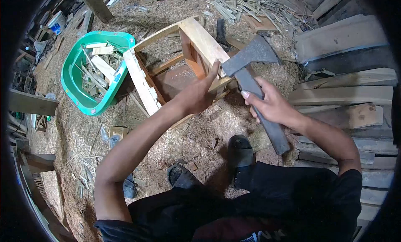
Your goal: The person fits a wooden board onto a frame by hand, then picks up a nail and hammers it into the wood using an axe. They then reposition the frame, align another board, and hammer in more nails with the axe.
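My right hand [269, 102] is closed round the wooden handle [271, 127] of an axe. Its dark, worn metal head [254, 54] is up by the right end of an open wooden frame [200, 38], with the blade to the upper right. At the frame's near right corner is my left hand [198, 93], gripping the wood with one finger stretched along it; its other fingers are mostly hidden. The frame has pale planks on two sides and reddish-brown boards inside. Its left plank [140, 81] has a rough, chipped edge.
A green plastic tub [73, 89] with wood offcuts stands left of the frame. Stacked planks [346, 93] line the right side. Thin wood strips [250, 6] lie at the back. Sawdust and shavings cover the ground [200, 133] around my sandalled feet [241, 150]. A post [95, 6] rises at upper left.
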Demonstrator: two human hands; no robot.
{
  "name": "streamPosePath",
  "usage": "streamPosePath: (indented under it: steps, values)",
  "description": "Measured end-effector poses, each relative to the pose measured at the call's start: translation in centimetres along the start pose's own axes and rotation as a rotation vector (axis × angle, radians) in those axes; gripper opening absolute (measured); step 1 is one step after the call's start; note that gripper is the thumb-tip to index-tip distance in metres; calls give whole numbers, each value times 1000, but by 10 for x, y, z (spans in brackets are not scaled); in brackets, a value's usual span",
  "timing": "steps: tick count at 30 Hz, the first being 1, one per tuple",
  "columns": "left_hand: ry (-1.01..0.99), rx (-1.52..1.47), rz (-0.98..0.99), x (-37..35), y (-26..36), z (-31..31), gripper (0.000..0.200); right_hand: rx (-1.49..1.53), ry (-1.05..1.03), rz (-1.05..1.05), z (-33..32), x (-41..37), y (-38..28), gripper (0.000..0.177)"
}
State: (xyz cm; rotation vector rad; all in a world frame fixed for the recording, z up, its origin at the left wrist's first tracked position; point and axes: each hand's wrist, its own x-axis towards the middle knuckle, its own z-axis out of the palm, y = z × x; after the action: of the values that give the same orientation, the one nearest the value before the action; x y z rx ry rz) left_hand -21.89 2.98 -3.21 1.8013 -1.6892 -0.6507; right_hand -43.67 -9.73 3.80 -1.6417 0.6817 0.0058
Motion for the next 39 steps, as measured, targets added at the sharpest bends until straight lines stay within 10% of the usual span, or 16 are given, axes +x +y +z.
streamPosePath:
  steps: [7,21,24,27,34,39]
  values:
    - [-38,371,24,8,8,-5,83,-21,134,-83,-18,8,1,34]
    - [107,367,-532,-11,23,-42,83,-50,-101,-331,-29,88,-74,34]
    - [136,335,-597,-19,17,-38,84,-427,48,-788,-18,125,-75,37]
    - [197,277,-590,-23,7,-20,89,-75,-204,-510,2,121,-94,60]
    - [694,-198,-600,-40,9,-18,69,-310,-119,-722,30,131,-47,54]
    - [807,-1090,-647,-37,-35,-18,47,-242,-225,-346,14,100,-62,43]
